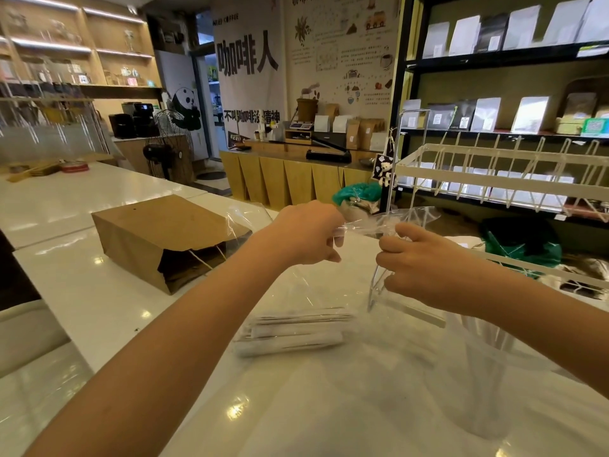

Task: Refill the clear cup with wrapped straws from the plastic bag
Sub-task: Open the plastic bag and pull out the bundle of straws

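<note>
Both hands hold the top of a clear plastic bag (372,222) above the white counter. My left hand (308,234) pinches its mouth from the left, and my right hand (425,262) grips it from the right. The bag hangs down between them, and its lower end lies on the counter with a bundle of white wrapped straws (293,334) inside. A clear cup (487,364) with a few wrapped straws stands at the lower right, partly hidden under my right forearm.
A brown paper bag (164,239) lies on its side on the white counter (99,291), left of the hands. A white wire rack (501,166) stands at the right, close behind my right hand. Green plastic bags (524,242) sit beyond it.
</note>
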